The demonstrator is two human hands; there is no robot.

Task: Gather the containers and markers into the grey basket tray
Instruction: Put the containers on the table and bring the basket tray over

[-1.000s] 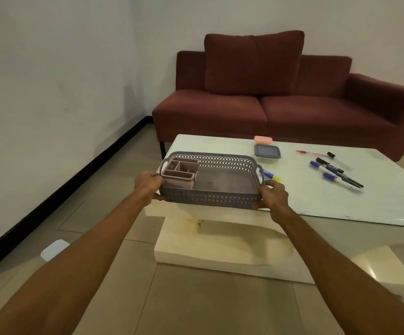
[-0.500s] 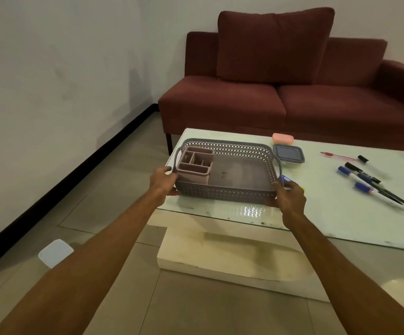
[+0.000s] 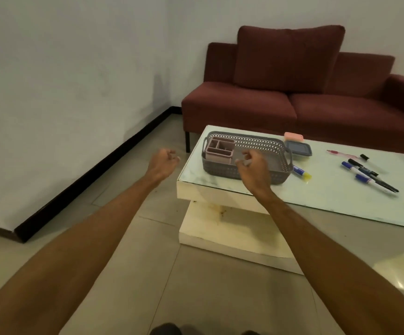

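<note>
Item: grey basket tray (image 3: 220, 169), perforated walls with a handle at each short end, standing flat on the near left corner of the table (image 3: 329, 197), taking 12 o'clock as the direction of the sofa (image 3: 317, 105). Contents: one pink organizer (image 3: 219, 151) with several compartments, upright at the tray's 9 o'clock end against the left wall. Its compartments show only their own pink insides, and the tray floor beside it is partly hidden by the right hand. Outside the tray, on the table: a dark lidded container (image 3: 298, 149) just beside the tray's 1 o'clock corner, lid on, contents not visible. A pink container (image 3: 293, 136) sits just behind it at 12 o'clock, touching or nearly so. A blue marker with a yellow end (image 3: 301, 172) lies at the tray's 3 o'clock, one end tucked under the right handle. Well apart at 3 o'clock lies a cluster of blue markers (image 3: 364, 179) with a black pen (image 3: 377, 182) crossing them. A pink pen (image 3: 341, 154) and a black cap (image 3: 364, 156) lie at the cluster's 11 o'clock. Left hand (image 3: 161, 163): fingers curled into the palm, holding nothing, off the table's left edge at the tray's 9 o'clock. Right hand (image 3: 253, 165): fingers curled likewise, holding nothing, seen in front of the tray's near wall. I cannot tell whether it touches the tray.
</note>
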